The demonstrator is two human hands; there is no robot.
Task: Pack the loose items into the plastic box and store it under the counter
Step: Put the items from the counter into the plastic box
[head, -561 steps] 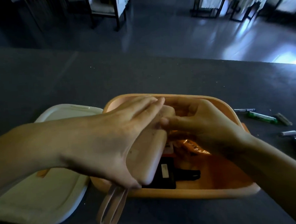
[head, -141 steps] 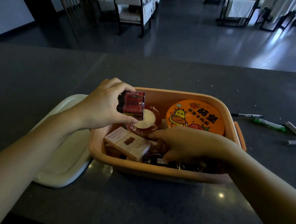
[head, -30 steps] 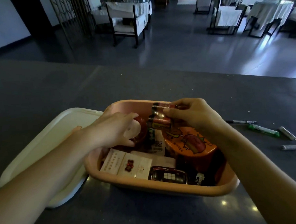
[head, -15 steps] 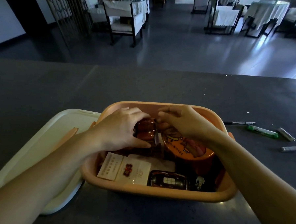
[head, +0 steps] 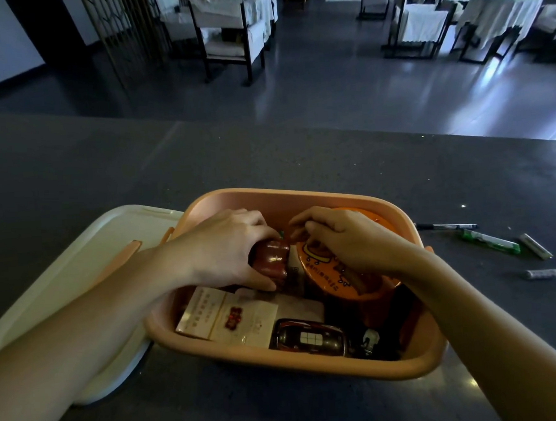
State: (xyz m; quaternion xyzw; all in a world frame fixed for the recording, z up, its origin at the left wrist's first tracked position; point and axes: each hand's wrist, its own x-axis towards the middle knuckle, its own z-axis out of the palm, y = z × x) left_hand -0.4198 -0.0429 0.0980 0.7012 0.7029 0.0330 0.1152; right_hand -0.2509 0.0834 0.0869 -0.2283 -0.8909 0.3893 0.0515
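Note:
The orange plastic box (head: 279, 194) stands on the dark counter, full of items. My left hand (head: 220, 248) grips a red wrapped pack (head: 271, 259) and holds it low in the box's far middle. My right hand (head: 346, 239) lies over a round orange tub with a cartoon lid (head: 332, 281). Its curled fingertips reach the pack's top right corner, and I cannot tell if they grip it. White card boxes (head: 230, 315) and a dark red case (head: 309, 337) lie along the near wall. The box's white lid (head: 80, 269) lies to the left, partly under the box.
On the counter to the right of the box lie a black pen (head: 445, 226), a green stick-shaped item (head: 489, 241) and two small grey cylinders (head: 534, 245) (head: 542, 273). Beyond the counter's far edge is a dining room floor with chairs.
The red pack passed from my right hand to my left and went down into the box beside the round tub. My right hand now rests on the tub.

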